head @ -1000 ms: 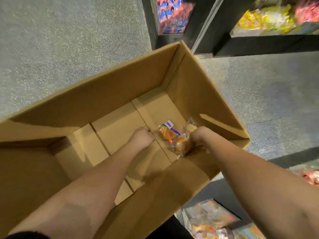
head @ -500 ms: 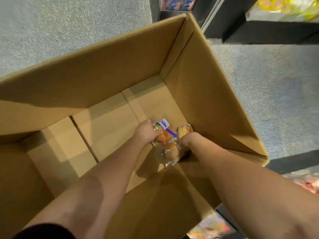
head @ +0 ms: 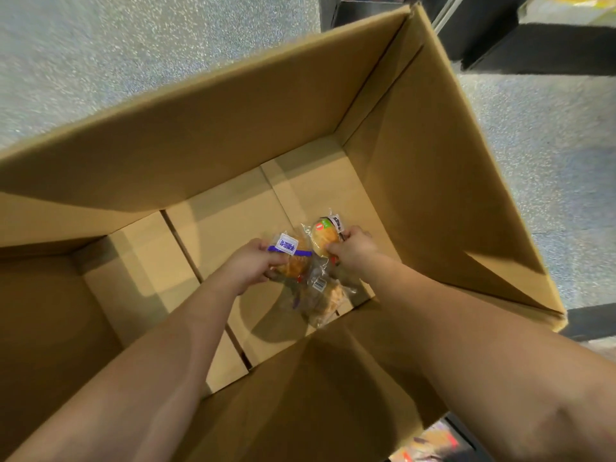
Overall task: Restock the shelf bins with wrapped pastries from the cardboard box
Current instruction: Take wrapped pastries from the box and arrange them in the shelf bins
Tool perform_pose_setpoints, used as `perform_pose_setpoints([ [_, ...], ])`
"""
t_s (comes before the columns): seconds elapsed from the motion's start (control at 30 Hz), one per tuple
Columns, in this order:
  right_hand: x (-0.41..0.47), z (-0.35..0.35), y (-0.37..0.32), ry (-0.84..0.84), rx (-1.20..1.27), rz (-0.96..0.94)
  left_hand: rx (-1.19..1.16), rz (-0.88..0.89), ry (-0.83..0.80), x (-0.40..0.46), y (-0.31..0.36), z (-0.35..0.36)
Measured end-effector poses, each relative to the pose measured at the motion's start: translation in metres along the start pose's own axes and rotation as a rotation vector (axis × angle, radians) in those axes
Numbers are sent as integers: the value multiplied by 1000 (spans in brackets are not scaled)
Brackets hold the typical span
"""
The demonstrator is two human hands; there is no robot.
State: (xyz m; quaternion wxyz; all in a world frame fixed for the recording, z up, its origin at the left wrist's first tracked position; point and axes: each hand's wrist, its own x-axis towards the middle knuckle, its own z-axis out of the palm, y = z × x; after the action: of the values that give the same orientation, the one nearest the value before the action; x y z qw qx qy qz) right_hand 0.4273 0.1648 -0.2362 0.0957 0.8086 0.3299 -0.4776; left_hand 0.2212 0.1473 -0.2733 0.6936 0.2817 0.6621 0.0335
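Deep in the cardboard box (head: 206,155), my left hand (head: 248,266) gripped one wrapped pastry (head: 290,258), my right hand (head: 350,250) pinched another (head: 321,236), while a third (head: 325,296) lay just beneath both, nearer my right.

A shop aisle is suggested: speckled grey terrazzo flooring (head: 100,55) is seen at 11 o'clock, black shelving bases (head: 540,45) at 1 o'clock, and colourful wrapped packets (head: 430,445) at 5 o'clock.
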Motion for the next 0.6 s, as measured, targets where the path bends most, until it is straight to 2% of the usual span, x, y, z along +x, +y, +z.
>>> perform_pose_setpoints([
  [0.17, 7, 4, -6, -40, 101, -7, -41, -18, -33, -10, -23, -38],
  [0.33, 7, 13, -13, -105, 104, -41, -355, -5, -126, -25, -39, -62],
  [0.5, 1, 23, -22, -201, 223, -129, -616, 54, -129, -25, -29, -52],
  [0.6, -3, 16, -20, -140, 51, -144, -645, 58, -121, -18, -14, -37],
])
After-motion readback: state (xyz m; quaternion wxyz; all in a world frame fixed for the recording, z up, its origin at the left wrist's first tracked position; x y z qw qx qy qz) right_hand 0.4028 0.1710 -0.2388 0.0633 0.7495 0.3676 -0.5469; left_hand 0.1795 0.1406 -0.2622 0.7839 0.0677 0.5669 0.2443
